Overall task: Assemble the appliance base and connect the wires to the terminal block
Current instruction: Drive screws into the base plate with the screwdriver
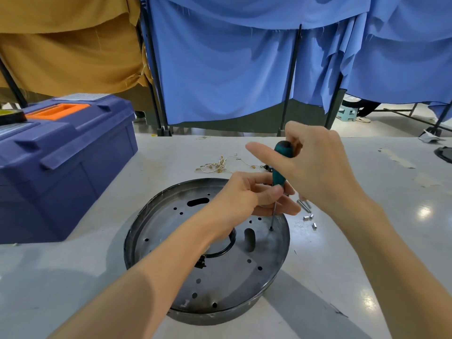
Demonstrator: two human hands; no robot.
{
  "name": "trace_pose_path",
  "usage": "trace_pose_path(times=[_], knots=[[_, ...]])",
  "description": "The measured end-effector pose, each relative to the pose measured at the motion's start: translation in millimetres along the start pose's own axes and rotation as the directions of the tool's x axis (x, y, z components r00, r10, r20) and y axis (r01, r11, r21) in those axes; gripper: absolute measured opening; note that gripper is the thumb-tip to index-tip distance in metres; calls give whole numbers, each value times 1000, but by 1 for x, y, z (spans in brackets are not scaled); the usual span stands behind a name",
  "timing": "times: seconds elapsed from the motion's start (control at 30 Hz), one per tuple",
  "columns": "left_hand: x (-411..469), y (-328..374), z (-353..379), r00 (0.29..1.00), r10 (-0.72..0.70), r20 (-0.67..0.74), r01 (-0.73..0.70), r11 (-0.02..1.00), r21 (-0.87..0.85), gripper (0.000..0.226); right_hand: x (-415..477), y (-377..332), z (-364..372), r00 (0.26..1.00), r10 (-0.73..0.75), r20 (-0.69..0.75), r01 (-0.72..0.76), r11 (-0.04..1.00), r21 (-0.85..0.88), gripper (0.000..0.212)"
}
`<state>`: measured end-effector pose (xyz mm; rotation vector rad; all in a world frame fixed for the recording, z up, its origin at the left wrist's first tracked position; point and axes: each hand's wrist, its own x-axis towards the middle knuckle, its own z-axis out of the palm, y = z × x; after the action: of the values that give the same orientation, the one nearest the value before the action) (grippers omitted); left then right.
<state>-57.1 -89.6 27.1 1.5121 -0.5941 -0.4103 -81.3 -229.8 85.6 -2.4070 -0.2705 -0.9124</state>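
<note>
My right hand grips the screwdriver top to turn it. My left hand pinches it lower, to steady the tip on the screw at two o'clock on the base.

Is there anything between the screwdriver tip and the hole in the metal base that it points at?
Nothing visible. The tip of the screwdriver sits right at a hole near the right rim of the base. The left hand holds the shaft higher up, and the right hand grips the handle.
</note>
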Motion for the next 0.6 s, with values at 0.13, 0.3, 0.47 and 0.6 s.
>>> trace_pose_path(times=[0.13, 0.3, 0.47, 0.6], knots=[[-1, 0, -6, 1000, -14, 15, 15, 998, -56, 27, 2, 2, -12, 973, -49, 225, -31, 941, 337, 23], [0, 0, 1, 1000, 2, -22, -3, 999, -54, 29, 4, 6, -9, 996, 2, 94, -24, 972, 236, 22], [7, -1, 6, 999, -13, -37, 12, 1000, -14, 24, 0, 6, 3, 994, 45, -99, -53, 995, -86, 37], [4, -1, 1, 1000, -21, 17, 22, 999, -50, 29, 6, 9, -13, 994, -1, 113, -16, 989, 150, 26]])
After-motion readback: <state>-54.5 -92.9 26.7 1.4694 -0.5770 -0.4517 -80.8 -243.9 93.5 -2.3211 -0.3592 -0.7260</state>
